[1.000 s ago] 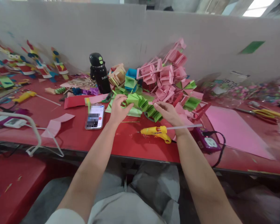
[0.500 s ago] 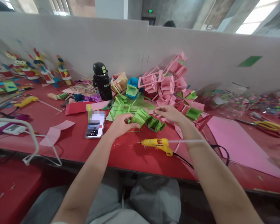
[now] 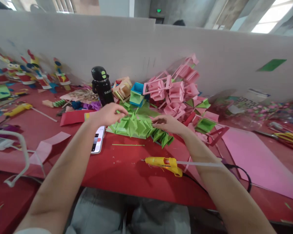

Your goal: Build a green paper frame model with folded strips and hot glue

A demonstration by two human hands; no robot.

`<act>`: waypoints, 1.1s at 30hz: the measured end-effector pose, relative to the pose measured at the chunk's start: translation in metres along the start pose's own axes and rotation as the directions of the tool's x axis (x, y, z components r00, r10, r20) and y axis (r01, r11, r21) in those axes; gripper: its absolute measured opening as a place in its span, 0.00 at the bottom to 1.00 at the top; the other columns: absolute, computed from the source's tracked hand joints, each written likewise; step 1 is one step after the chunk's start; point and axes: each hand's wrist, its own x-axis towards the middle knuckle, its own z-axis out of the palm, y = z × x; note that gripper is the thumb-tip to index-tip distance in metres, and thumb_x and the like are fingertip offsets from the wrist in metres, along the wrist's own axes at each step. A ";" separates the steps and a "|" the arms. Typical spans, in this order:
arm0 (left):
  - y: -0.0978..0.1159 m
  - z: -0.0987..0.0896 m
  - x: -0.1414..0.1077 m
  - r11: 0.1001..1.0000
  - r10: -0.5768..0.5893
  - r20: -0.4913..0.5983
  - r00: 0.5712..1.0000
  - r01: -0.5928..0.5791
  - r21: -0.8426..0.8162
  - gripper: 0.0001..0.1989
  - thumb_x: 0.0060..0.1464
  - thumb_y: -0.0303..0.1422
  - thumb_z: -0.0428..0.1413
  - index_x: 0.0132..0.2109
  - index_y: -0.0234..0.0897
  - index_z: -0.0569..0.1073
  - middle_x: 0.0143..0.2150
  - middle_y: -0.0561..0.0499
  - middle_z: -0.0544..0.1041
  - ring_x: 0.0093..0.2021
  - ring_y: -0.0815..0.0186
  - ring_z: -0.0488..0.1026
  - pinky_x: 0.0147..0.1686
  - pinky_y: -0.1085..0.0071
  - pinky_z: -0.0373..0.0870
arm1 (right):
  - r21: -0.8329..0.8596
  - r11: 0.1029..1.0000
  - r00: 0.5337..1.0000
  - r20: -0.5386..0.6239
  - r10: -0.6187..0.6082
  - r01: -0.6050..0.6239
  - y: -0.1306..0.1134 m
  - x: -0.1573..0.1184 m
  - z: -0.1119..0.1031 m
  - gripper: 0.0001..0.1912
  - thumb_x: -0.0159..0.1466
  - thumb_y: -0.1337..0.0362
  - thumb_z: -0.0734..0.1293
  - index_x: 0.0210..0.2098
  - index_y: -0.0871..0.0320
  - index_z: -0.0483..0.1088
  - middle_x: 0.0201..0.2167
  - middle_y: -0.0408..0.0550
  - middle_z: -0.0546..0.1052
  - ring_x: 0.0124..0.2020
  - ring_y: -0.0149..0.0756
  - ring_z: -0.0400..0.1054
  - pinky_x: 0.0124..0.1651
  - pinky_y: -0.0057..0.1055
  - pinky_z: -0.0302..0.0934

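A row of folded green paper pieces [image 3: 136,126] stands on the table in front of me. My left hand [image 3: 109,114] hovers over its left end beside a heap of green paper strips, fingers apart and thumb separate from them. At the right, my right hand [image 3: 167,124] is just above the folded paper, its fingers loosely curved with a gap between them; contact with the paper is hard to make out. Darker green folds [image 3: 164,138] lie under this hand. Nearer to me, a yellow glue gun [image 3: 162,162] lies on its side, a glue stick in its back.
A phone [image 3: 97,141] lies under my left forearm. A black bottle [image 3: 103,86] stands behind my left hand. Pink paper lanterns [image 3: 175,92] are piled against the white partition [image 3: 127,42]. A pink sheet [image 3: 256,159] covers the right side. A thin green strip [image 3: 128,145] lies in front.
My left hand has let go of the green folded paper and moved up and left. The folded row now shows stretched out on the table. My right hand has shifted slightly left and down.
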 end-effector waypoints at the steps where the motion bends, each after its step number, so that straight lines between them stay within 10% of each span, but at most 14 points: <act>1: -0.004 -0.005 0.018 0.998 -0.009 -0.054 0.999 0.012 0.054 0.14 0.57 0.35 0.58 0.48 0.41 0.82 0.36 0.47 0.84 0.33 0.59 0.80 0.38 0.67 0.73 | 0.004 1.000 1.000 -0.009 -0.003 0.003 0.001 0.001 0.000 0.18 0.56 0.55 0.75 0.42 0.58 0.80 0.39 0.51 0.83 0.39 0.40 0.76 0.42 0.37 0.70; 7: -0.016 0.003 0.116 0.881 -0.149 -0.005 0.989 0.135 0.454 0.14 0.48 0.40 0.66 0.41 0.38 0.82 0.46 0.41 0.84 0.49 0.50 0.79 0.49 0.63 0.72 | 0.083 0.996 0.999 -0.034 0.037 -0.035 0.005 -0.001 -0.002 0.14 0.57 0.57 0.75 0.40 0.57 0.79 0.39 0.51 0.83 0.38 0.40 0.77 0.41 0.37 0.72; 15: -0.018 0.017 0.135 0.869 -0.221 -0.143 0.965 0.261 0.421 0.14 0.45 0.38 0.68 0.39 0.37 0.80 0.46 0.39 0.82 0.56 0.44 0.76 0.59 0.52 0.68 | 0.126 0.989 0.990 -0.106 0.091 -0.078 0.003 -0.009 0.006 0.14 0.58 0.56 0.75 0.40 0.57 0.79 0.38 0.51 0.82 0.37 0.38 0.75 0.38 0.35 0.73; 22: -0.011 -0.013 0.088 0.995 0.083 -0.439 0.895 -0.099 -0.013 0.17 0.36 0.31 0.71 0.32 0.38 0.72 0.39 0.46 0.77 0.57 0.47 0.74 0.56 0.59 0.72 | 0.101 0.994 0.978 -0.196 0.069 -0.050 0.006 -0.011 0.010 0.17 0.59 0.51 0.74 0.39 0.57 0.79 0.34 0.49 0.82 0.32 0.36 0.73 0.35 0.34 0.69; 26: 0.020 -0.014 0.034 0.929 0.021 -0.584 0.812 -0.232 -0.290 0.18 0.47 0.35 0.69 0.42 0.39 0.72 0.42 0.48 0.77 0.51 0.56 0.77 0.54 0.61 0.73 | 0.074 0.997 0.936 -0.351 0.022 0.005 0.008 -0.015 0.011 0.17 0.58 0.51 0.73 0.38 0.58 0.79 0.32 0.49 0.80 0.33 0.37 0.72 0.40 0.37 0.68; 33: 0.047 0.030 -0.029 0.597 -0.021 -0.379 0.925 -0.292 -0.747 0.15 0.58 0.44 0.61 0.46 0.39 0.72 0.40 0.51 0.78 0.45 0.60 0.81 0.51 0.60 0.77 | 0.287 0.951 0.827 -0.559 0.066 0.118 0.013 -0.039 0.002 0.17 0.58 0.50 0.74 0.39 0.55 0.79 0.36 0.49 0.82 0.39 0.38 0.75 0.47 0.38 0.70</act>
